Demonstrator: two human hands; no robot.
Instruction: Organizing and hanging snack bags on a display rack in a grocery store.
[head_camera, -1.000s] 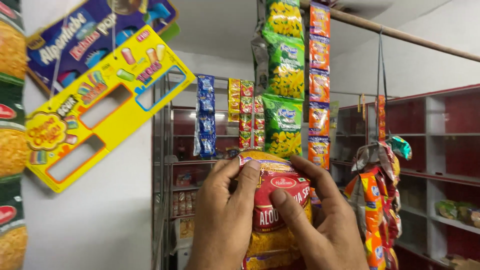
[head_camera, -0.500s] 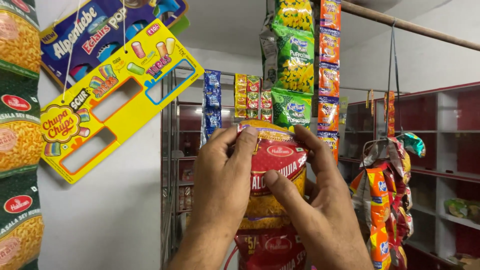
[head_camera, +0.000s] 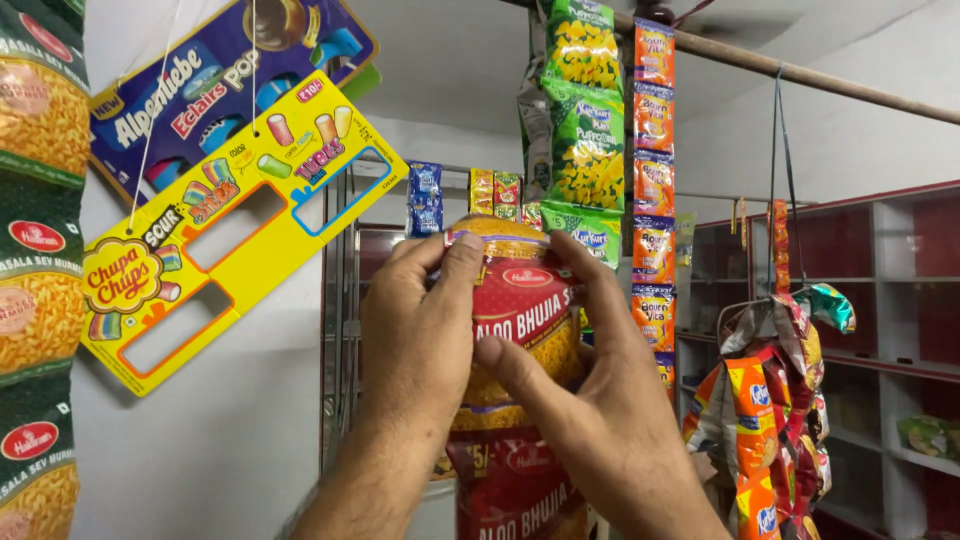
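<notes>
A hanging strip of red and yellow snack packets (head_camera: 520, 340) is raised in front of me. My left hand (head_camera: 415, 340) pinches the top edge of the uppermost packet with thumb and fingers. My right hand (head_camera: 590, 410) grips the same packet from the right, thumb across its front and fingers over its top right corner. A second packet (head_camera: 515, 485) of the strip hangs below between my wrists.
Strips of green (head_camera: 585, 120) and orange packets (head_camera: 653, 190) hang from a wooden pole (head_camera: 800, 75) overhead. A yellow card display (head_camera: 225, 235) and green snack strip (head_camera: 35, 280) hang at left. Another packet bunch (head_camera: 770, 400) hangs right, before red shelves (head_camera: 890, 300).
Both hands have lifted the red packet strip higher, and my view has tilted up and slightly left. The fingers now sit at the packet's top edge.
</notes>
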